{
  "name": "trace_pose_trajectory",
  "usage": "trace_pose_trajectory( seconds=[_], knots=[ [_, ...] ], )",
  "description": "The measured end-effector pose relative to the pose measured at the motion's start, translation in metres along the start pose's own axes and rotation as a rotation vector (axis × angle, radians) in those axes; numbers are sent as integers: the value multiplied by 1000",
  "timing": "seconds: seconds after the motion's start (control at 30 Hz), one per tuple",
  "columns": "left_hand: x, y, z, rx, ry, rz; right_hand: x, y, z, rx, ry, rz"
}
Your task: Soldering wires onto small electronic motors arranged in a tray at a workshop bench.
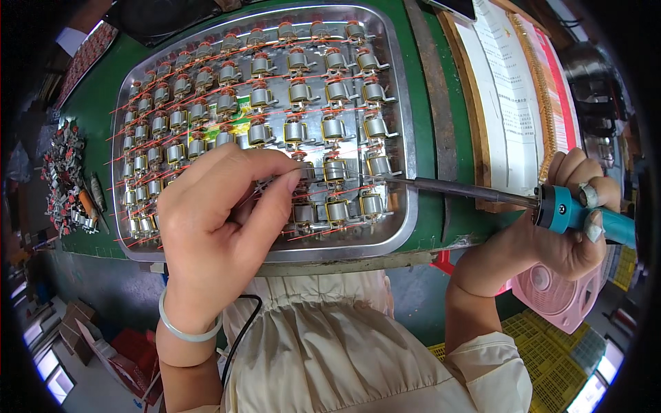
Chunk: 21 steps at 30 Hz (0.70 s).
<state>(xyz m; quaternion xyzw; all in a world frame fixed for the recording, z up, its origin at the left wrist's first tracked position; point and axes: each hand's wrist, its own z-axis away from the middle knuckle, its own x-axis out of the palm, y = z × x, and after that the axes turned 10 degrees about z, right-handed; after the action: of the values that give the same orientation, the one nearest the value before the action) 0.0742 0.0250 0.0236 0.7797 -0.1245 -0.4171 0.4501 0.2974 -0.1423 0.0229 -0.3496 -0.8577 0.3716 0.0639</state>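
Note:
A steel tray [407, 148] holds rows of small metal coil parts [296, 131] with red tops and thin red wires. My right hand [575, 213] is wrapped round the teal handle of a soldering iron [475, 193]. Its long shaft reaches left over the tray rim, and the tip is at a part in the right-hand columns. Over the tray's front middle, my left hand [220, 206] is closed in a pinch, its fingertips beside the nearer parts. A thin grey wire, looking like solder wire [350, 172], runs from this pinch toward the iron's tip; its other end is hidden by my fingers.
A heap of small red-and-grey parts [65, 179] lies left of the tray, beside an orange-handled tool [88, 204]. Right of the tray are a metal strip [435, 89] and a wood-edged board with papers [506, 103]. A pink fan [558, 292] stands below my right forearm.

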Motion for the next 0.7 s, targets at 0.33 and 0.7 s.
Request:
trace_pose_trajectory(
  seconds=[0.33,0.7],
  knots=[
    [-20,-4,10,-57,129,-63,-2,-4,1,-31,45,-18],
    [-24,-10,15,-71,101,-69,31,-19,-1,38,-28,-7]
  ],
)
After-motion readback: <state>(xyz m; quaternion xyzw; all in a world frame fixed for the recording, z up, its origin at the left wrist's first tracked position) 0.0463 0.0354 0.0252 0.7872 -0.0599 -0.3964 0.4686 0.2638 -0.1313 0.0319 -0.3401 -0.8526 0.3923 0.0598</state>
